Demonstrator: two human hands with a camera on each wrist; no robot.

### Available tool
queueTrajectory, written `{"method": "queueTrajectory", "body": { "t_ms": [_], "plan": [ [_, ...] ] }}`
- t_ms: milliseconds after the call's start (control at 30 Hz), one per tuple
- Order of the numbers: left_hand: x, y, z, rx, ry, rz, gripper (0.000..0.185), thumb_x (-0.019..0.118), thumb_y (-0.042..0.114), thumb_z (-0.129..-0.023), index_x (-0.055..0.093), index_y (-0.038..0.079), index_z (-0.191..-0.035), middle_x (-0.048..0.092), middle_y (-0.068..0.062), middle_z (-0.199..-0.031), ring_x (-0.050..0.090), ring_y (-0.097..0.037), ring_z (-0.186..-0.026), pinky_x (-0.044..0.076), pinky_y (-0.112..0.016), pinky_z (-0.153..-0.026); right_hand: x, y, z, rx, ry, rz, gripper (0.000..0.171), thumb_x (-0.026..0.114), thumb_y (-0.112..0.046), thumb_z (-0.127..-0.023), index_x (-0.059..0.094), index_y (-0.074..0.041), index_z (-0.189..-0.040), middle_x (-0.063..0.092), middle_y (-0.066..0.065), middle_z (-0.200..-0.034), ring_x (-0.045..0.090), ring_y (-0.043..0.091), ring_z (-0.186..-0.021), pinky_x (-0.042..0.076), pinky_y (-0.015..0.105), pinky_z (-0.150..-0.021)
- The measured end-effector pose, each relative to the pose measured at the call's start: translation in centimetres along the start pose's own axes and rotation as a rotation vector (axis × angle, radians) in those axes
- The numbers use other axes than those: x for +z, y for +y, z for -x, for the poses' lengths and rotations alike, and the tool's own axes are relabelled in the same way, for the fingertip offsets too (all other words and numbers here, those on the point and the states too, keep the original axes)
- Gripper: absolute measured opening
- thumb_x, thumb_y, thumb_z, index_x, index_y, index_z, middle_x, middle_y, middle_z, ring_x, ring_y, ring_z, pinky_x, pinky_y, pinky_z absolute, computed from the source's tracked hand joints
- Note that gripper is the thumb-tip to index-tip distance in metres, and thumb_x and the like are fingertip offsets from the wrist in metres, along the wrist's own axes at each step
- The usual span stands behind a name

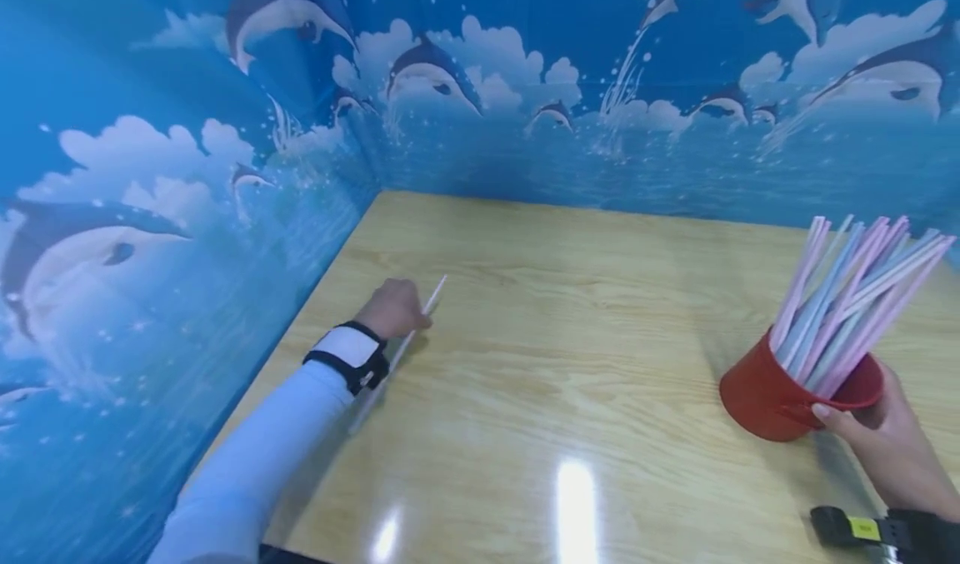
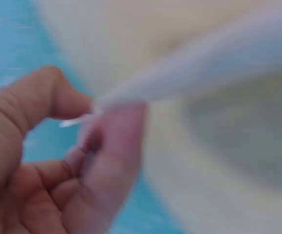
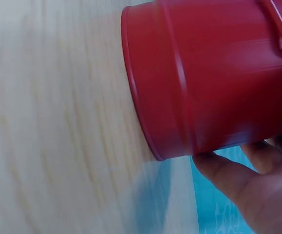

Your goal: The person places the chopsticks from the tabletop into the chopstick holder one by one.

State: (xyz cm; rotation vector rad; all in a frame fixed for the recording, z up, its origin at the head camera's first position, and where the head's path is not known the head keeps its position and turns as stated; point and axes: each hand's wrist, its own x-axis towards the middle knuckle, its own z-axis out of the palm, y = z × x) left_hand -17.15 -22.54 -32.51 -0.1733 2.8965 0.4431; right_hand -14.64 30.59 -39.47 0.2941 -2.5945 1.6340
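Note:
My left hand (image 1: 393, 307) pinches a thin pale straw (image 1: 405, 346) between thumb and index finger, low over the left part of the table. The straw slants past the wrist; in the left wrist view it is a large blurred whitish tube (image 2: 204, 63). At the right, my right hand (image 1: 892, 451) grips a red bucket (image 1: 772, 397), its thumb at the rim and the other fingers behind the side. A bunch of pink, blue and white straws (image 1: 843, 306) stands in the bucket, fanning out above its rim. The right wrist view shows the bucket's smooth side and base edge close to the tabletop.
The wood-grain table (image 1: 555, 331) is bordered at the left and back by a blue curtain (image 1: 480, 147) printed with dolphins and clouds. Bright light reflections lie near the front edge. A band with a device (image 1: 348, 356) is worn on the left wrist.

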Motion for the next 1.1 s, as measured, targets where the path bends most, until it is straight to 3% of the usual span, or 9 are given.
{"method": "queueTrajectory", "body": {
  "t_ms": [67,167,300,367,467,600,867,967,1100],
  "plan": [
    [-1.9,4.0,-0.6,0.126,0.027,0.123,0.015,0.065,0.019,-0.068,0.054,0.008,-0.066,0.056,-0.003,-0.059,0.052,-0.014,-0.049,0.042,-0.022,-0.044,0.1,-0.2,0.1,0.063,0.001,0.169,0.075,0.053,-0.008,-0.081,0.003,-0.027,-0.133,0.029,-0.009,-0.125,0.031,-0.009,-0.105,0.034,-0.001,-0.068],
    [-5.7,11.5,-0.3,0.359,0.094,0.313,0.012,0.063,0.018,-0.071,0.054,0.011,-0.074,0.057,-0.001,-0.067,0.054,-0.01,-0.057,0.045,-0.018,-0.049,0.3,-0.8,-0.1,0.09,-0.026,0.17,0.075,0.052,-0.01,-0.082,0.0,-0.028,-0.134,0.023,-0.002,-0.132,0.027,-0.003,-0.114,0.032,-0.002,-0.071],
    [-10.1,21.0,2.6,0.678,0.161,0.556,0.013,0.059,0.012,-0.077,0.052,0.008,-0.086,0.057,-0.002,-0.08,0.055,-0.007,-0.069,0.046,-0.011,-0.06,1.1,-1.7,-0.7,0.104,-0.076,0.144,0.075,0.05,-0.013,-0.084,-0.003,-0.03,-0.133,0.017,-0.001,-0.136,0.022,0.0,-0.119,0.031,-0.002,-0.072],
    [-11.1,24.5,4.2,0.807,0.191,0.643,0.014,0.056,0.009,-0.078,0.05,0.005,-0.09,0.057,-0.003,-0.085,0.054,-0.005,-0.074,0.044,-0.008,-0.065,1.7,-2.1,-1.0,0.091,-0.101,0.115,0.074,0.05,-0.013,-0.084,-0.003,-0.03,-0.133,0.017,-0.002,-0.136,0.023,-0.003,-0.118,0.031,-0.001,-0.073],
    [-10.5,28.0,5.3,0.931,0.258,0.692,0.019,0.055,0.01,-0.079,0.048,0.005,-0.096,0.057,-0.002,-0.089,0.053,0.0,-0.08,0.037,-0.002,-0.072,2.7,-2.5,-1.3,0.043,-0.113,-0.03,0.072,0.049,-0.006,-0.083,0.002,-0.026,-0.134,0.023,-0.001,-0.131,0.029,-0.007,-0.112,0.031,-0.001,-0.075],
    [-6.8,30.5,3.7,0.968,0.28,0.622,0.023,0.056,0.015,-0.079,0.047,0.008,-0.098,0.057,0.002,-0.091,0.051,0.005,-0.083,0.033,0.001,-0.073,3.8,-2.9,-1.2,0.018,-0.125,-0.144,0.071,0.048,0.0,-0.081,0.005,-0.023,-0.134,0.024,-0.002,-0.128,0.029,-0.007,-0.112,0.029,0.001,-0.079],
    [2.9,30.6,0.3,0.807,0.104,0.39,0.018,0.056,0.024,-0.078,0.045,0.021,-0.092,0.05,0.015,-0.085,0.044,0.011,-0.077,0.035,0.001,-0.066,4.4,-3.2,-1.3,0.062,-0.153,0.017,0.071,0.046,-0.012,-0.085,-0.003,-0.029,-0.133,0.014,-0.001,-0.137,0.02,-0.001,-0.119,0.027,-0.001,-0.079],
    [4.5,30.1,0.0,0.737,0.088,0.33,0.015,0.055,0.024,-0.079,0.046,0.021,-0.091,0.049,0.016,-0.082,0.045,0.01,-0.072,0.036,0.0,-0.061,4.4,-3.2,-1.4,0.048,-0.148,0.026,0.07,0.046,-0.012,-0.085,-0.002,-0.029,-0.134,0.017,-0.002,-0.136,0.021,-0.003,-0.118,0.027,-0.001,-0.079],
    [4.1,28.6,-0.5,0.688,0.099,0.195,0.018,0.054,0.033,-0.079,0.047,0.022,-0.09,0.049,0.015,-0.081,0.046,0.007,-0.071,0.036,-0.004,-0.058,4.2,-2.5,-1.6,0.005,-0.121,-0.009,0.071,0.048,-0.007,-0.084,0.002,-0.026,-0.134,0.022,0.0,-0.133,0.027,-0.005,-0.114,0.03,0.0,-0.078]
  ]
}}
